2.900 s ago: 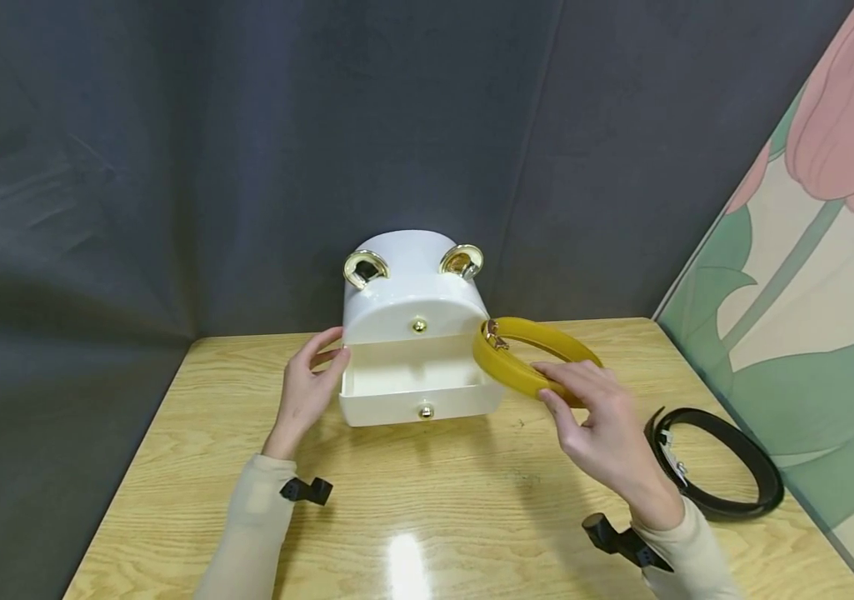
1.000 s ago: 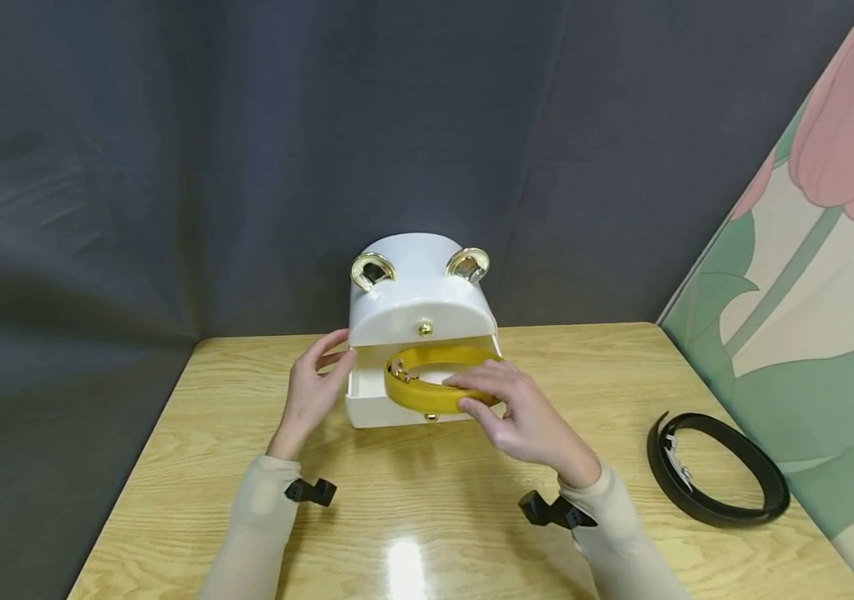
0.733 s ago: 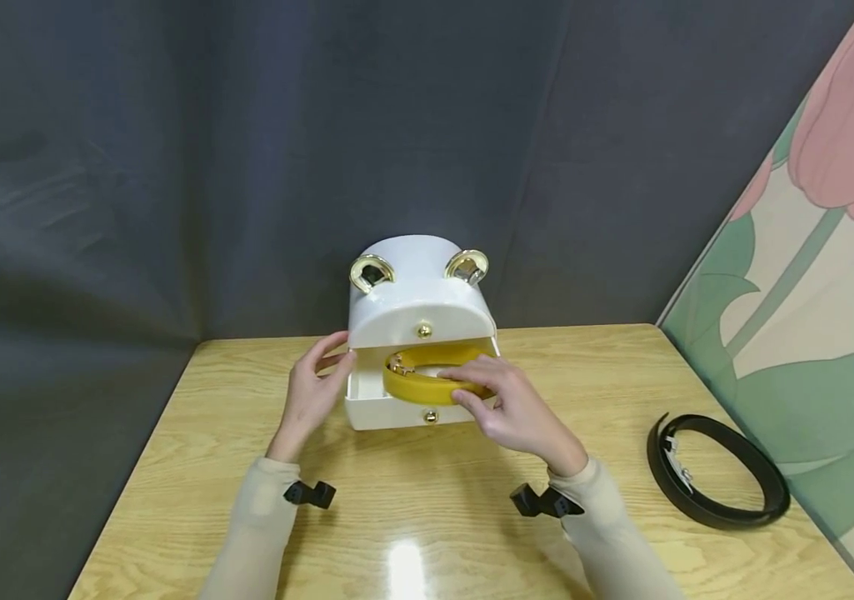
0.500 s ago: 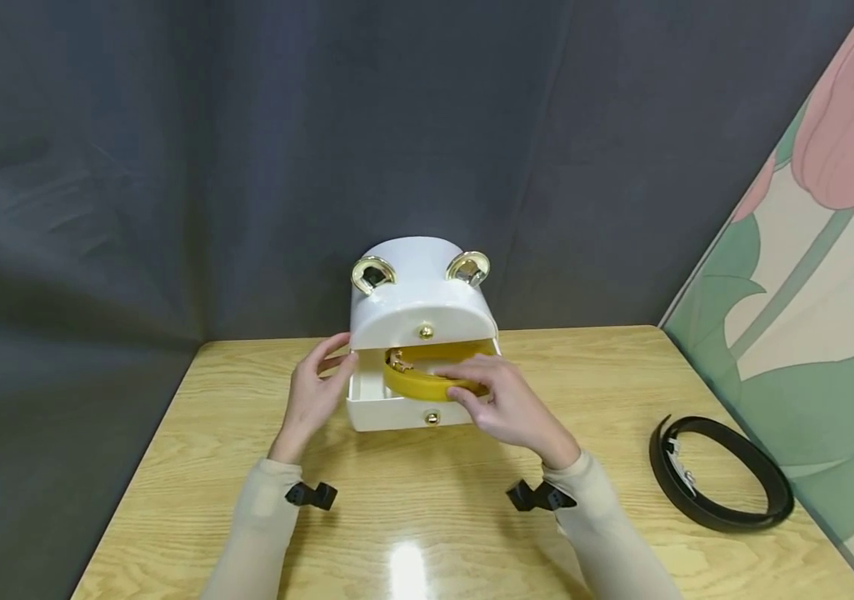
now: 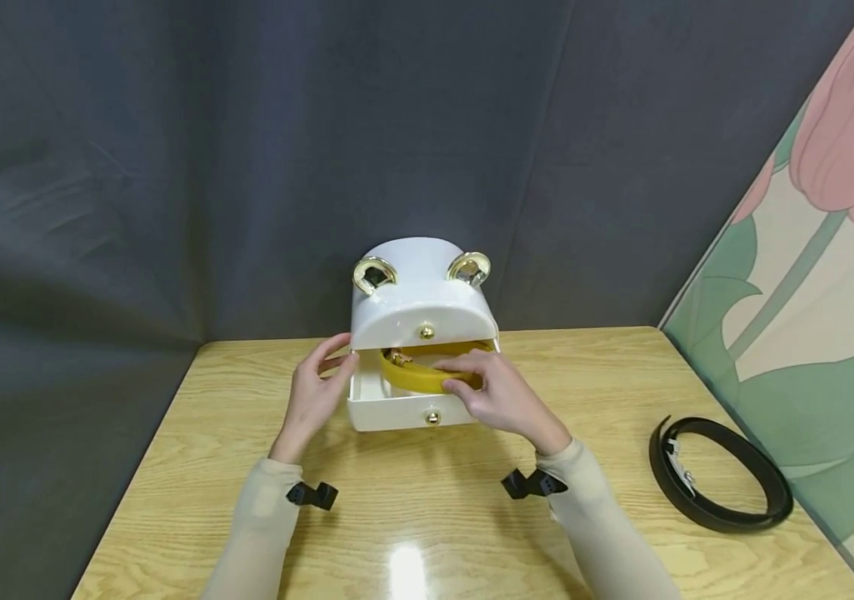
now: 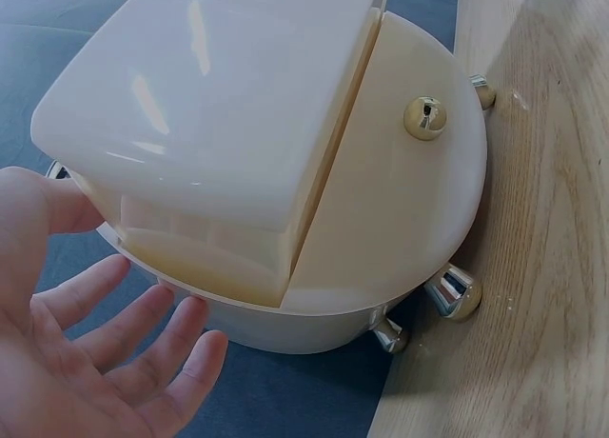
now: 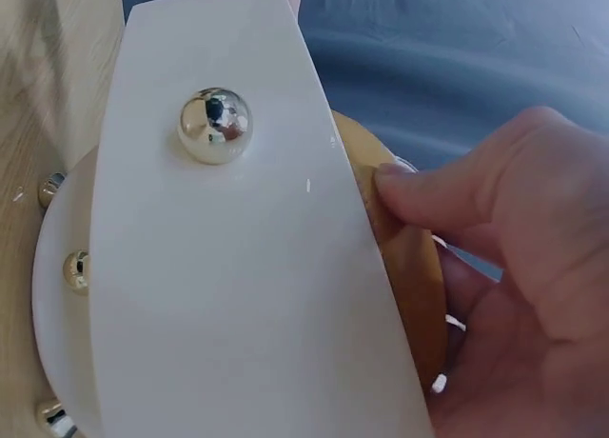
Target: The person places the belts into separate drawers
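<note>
Pinching yellow belt [image 5: 413, 380], right hand [image 5: 500, 395], seemingly within drawer [image 5: 395, 414]

So we've got a black belt [image 5: 713, 510] coiled on its own over on the right of the table [image 5: 412, 475] – silvery buckle [image 5: 680, 468] and all. The tabletop's pale wood grain, with a bright glare spot [image 5: 407, 573] near the front. Behind it we see a dark curtain [image 5: 427, 125], bluish in both wrist views – plus a panel [image 5: 786, 400] with a big pink flower [image 5: 850, 125] and green leaves.
</note>
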A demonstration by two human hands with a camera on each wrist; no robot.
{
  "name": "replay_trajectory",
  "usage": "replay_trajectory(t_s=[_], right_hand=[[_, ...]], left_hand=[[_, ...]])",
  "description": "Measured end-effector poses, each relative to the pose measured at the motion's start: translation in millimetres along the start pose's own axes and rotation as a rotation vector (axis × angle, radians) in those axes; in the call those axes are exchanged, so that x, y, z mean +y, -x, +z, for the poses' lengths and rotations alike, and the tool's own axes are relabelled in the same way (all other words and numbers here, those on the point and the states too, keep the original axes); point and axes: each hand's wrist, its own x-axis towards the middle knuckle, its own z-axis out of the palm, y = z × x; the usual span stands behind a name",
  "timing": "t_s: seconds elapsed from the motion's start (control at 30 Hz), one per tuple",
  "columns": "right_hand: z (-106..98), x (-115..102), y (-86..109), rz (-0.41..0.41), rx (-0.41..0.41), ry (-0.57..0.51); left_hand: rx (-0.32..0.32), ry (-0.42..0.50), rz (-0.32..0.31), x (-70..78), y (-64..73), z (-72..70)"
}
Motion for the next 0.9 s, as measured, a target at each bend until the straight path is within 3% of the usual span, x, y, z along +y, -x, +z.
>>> replay_trajectory(t_s=[0.47,0.7,0.9], right_hand=[[-11.1,2.7,-21.7,0.216,-0.208,-0.116],[-6.5,8.1,-29.1,0.246,-0.221,-0.076],[1.3,7.9,-39.6,0.333,-0.229,-0.098]], left_hand=[[-0.001,0.002,0.002,0.1,0.4,0.9],[-0.007,-0.003,0.003,-0.6,-0.1,1.4],[0.011,-0.001,0.021,-1.4,-0.7,1.8]])
